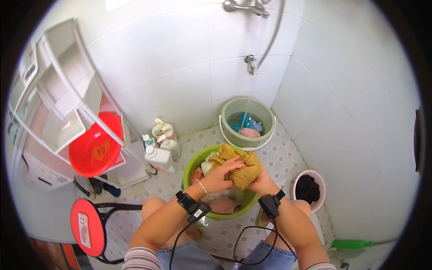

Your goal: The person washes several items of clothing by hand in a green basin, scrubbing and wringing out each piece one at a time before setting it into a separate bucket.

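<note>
A bunched, wet-looking mustard-yellow cloth [248,168] is held above a green plastic basin [189,165]. My right hand [264,180] grips its right side from below. Across its front lie the fingers of my left hand [221,175], with the thumb lower down against the folds. Sudsy water [222,194] shows in the basin beneath my hands. A pinkish-beige cloth [223,205] lies partly submerged near the basin's front, and white fabric [206,166] and orange-brown fabric [196,174] rest at its left side. The cloth and my hands hide much of the basin's inside.
Water runs from a wall tap [251,64] into a grey-green bucket [226,135] holding clothes. Pump bottles [170,145] stand left, near a white shelf rack [130,162] with a red basin [86,158]. A phone [84,229] lies on a red stool [96,239]. Dark fabric fills a small pail [322,189].
</note>
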A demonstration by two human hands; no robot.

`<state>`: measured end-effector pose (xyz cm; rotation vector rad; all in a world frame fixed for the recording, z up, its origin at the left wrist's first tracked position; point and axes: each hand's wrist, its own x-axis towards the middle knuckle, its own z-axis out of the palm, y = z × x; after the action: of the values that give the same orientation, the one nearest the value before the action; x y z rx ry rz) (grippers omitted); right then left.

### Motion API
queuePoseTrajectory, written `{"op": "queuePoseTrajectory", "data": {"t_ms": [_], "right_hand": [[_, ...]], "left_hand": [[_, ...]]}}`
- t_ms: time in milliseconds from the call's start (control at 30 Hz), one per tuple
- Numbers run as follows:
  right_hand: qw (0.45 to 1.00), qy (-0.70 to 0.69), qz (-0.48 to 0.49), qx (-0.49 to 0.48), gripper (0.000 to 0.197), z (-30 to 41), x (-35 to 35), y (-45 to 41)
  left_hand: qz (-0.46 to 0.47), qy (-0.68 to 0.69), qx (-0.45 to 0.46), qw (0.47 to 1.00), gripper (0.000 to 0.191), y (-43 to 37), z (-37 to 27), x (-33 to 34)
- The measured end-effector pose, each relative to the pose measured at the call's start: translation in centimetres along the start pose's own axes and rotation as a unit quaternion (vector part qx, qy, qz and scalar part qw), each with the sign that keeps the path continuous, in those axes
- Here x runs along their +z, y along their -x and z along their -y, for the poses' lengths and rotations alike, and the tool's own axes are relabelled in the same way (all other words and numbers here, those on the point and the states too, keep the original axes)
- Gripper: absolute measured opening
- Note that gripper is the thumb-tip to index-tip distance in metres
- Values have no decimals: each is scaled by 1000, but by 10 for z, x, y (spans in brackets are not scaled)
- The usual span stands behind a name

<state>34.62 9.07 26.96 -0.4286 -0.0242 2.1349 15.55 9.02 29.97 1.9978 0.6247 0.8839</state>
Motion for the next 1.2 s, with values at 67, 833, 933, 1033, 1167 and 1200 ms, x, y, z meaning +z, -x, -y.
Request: {"op": "queuePoseTrajectory", "data": {"t_ms": [67,833,933,1033,1167,1200], "right_hand": [[999,-34,11,-13,37,7,7,6],[969,235,14,76,81,-19,-1,21],[859,507,-1,-72,103,-22,1,18],[725,672,4,-149,118,-28,21,26],[554,811,-45,-182,121,-45,19,21],[555,811,-46,-181,121,-45,22,23]], "left_hand": [[-126,209,-133,961,45,-1,2,-1],[-239,577,-247,741,31,-13,55,-3],[-278,525,-238,768,30,-21,48,2],[-315,436,-239,808,33,-24,47,8],[-375,247,-208,869,33,0,121,24],[-370,124,-312,866,36,3,122,27]]}}
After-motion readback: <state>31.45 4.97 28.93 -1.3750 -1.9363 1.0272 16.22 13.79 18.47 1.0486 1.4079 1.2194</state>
